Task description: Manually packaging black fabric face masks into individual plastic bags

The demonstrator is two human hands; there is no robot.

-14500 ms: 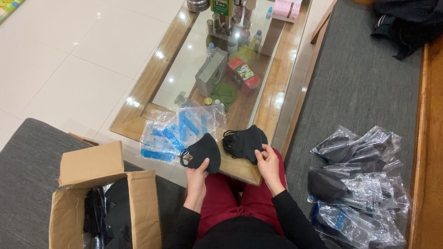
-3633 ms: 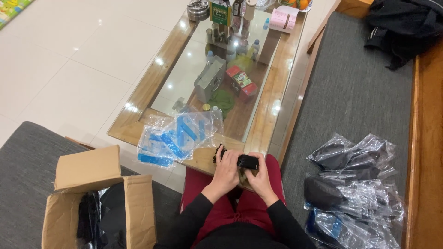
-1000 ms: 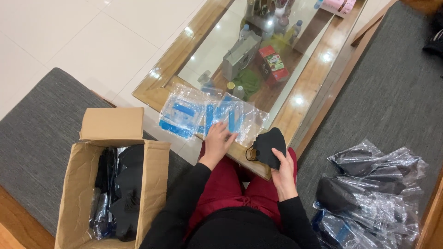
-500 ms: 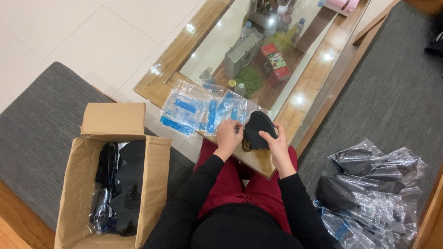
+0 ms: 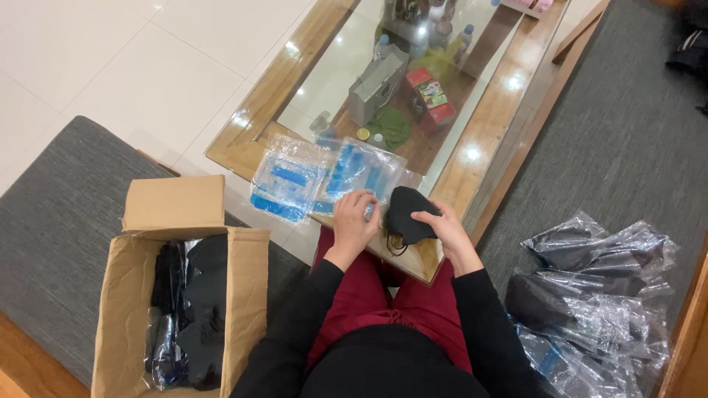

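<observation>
Nearest, red trousers [image 5: 369, 302] and black sleeves [image 5: 487, 332], seated between grey cushions. Just left, an open cardboard box [image 5: 177, 295] on the cushion, flaps up, stacked with black masks in clear wrap. On the right cushion, a loose heap of clear bags [image 5: 597, 295], dark masks inside several. Further out, over the near wooden corner of the table [image 5: 420, 265], both hands. Right hand [image 5: 442, 228] curled around a black mask [image 5: 408, 214], fingers closed on its right edge and underside, ear loops dangling below toward the wood. Left hand [image 5: 355, 221] just beside the mask, palm down, fingers bent onto the edge of the clear packets [image 5: 324, 177]; whether pinching a packet or merely pressing it, cannot tell. Packets with blue printing fanned across the table corner, overlapping, partly over the edge toward the white tile floor [image 5: 110, 66]. Beyond, under the glass top, a lower shelf with a grey bag [image 5: 376, 85], a red carton [image 5: 431, 99] and something green [image 5: 391, 127]. Farthest, bottles [image 5: 428, 15] at the top edge, too small for detail.
</observation>
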